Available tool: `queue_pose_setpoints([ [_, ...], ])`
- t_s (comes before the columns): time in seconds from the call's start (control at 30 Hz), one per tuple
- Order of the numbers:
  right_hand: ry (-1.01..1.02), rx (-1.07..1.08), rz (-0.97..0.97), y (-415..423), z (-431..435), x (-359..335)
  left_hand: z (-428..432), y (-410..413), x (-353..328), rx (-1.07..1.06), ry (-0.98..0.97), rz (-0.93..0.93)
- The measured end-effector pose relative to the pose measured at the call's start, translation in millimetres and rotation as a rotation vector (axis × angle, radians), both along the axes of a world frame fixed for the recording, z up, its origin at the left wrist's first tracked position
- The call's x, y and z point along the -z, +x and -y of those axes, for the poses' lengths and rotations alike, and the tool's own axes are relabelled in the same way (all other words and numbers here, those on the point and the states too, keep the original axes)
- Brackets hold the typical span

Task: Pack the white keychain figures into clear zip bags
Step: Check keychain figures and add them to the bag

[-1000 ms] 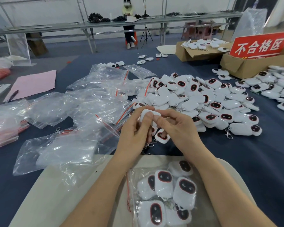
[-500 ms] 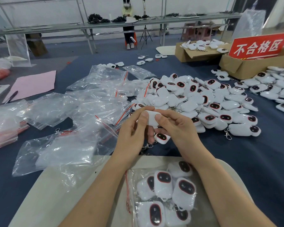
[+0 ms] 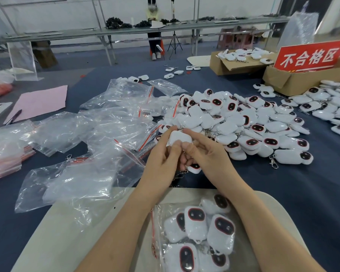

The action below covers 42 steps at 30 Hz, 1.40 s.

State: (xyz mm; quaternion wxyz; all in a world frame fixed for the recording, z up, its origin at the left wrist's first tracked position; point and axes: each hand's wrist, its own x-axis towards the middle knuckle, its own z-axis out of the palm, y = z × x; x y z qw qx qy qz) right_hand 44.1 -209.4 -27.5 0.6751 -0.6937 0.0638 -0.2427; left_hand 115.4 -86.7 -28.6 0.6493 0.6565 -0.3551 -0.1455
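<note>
L hand (image 3: pixel 163 158) & R hand (image 3: pixel 206 154) both pinch one white keychain figure (image 3: pixel 179 137). The thumbs are on its near side and the pointer fingers are up on top. Only its plain white side shows. It is held up just at the near left edge of the big pile (image 3: pixel 234 118) of figures.

A 2nd figure (image 3: pixel 194 168) w/ a dark face pokes out under the hands. It looks like the lower fingers hold it too, but can't tell for sure.

Closer to the person than the big pile, a full zip bag (image 3: pixel 196 232) of figures lies on a beige board (image 3: pixel 67 222), between the two arms. Left of the big pile lie lots of empty zip bags (image 3: pixel 106 130) w/ red strips, some on top of each other. Further left of the pile, past the bags, is a pink paper (image 3: pixel 41 101) w/ a pen (image 3: pixel 14 116) beside it.

Right of the big pile is another heap of figures (image 3: pixel 332 108). Behind the pile, on the right, is a cardboard box (image 3: pixel 294 81) w/ a red sign (image 3: pixel 310 55). A dark blue cloth (image 3: pixel 302 193) lies under the pile.
</note>
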Motion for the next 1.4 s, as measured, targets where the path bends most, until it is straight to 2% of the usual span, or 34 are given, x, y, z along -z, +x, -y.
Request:
queue_pose_setpoints([
  [0.2,-0.12,0.061,-0.062,-0.5,7.8,5.3,-0.4,2.1,-1.0,-0.032,0.049,0.063],
  [0.37,-0.12,0.051,-0.04,-1.6,8.2,4.7,-0.6,3.3,1.1,-0.01,0.002,-0.037],
  [0.67,-0.06,0.058,-0.014,0.0,4.4,3.1,1.3,4.4,2.0,0.01,-0.036,-0.052],
  [0.8,0.12,0.046,0.041,-3.8,4.7,-1.3,1.5,5.4,1.1,-0.017,-0.077,-0.085],
  [0.93,0.197,0.055,0.022,-5.8,4.5,-5.5,0.2,7.1,1.5,-0.003,-0.084,-0.172],
  [1.17,0.2,0.087,-0.007,-6.3,3.1,-7.8,-0.7,6.5,-0.4,0.039,-0.122,-0.207],
  [1.4,0.167,0.087,-0.047,-6.7,4.4,-6.4,-0.5,7.0,3.5,-0.003,-0.082,-0.157],
])
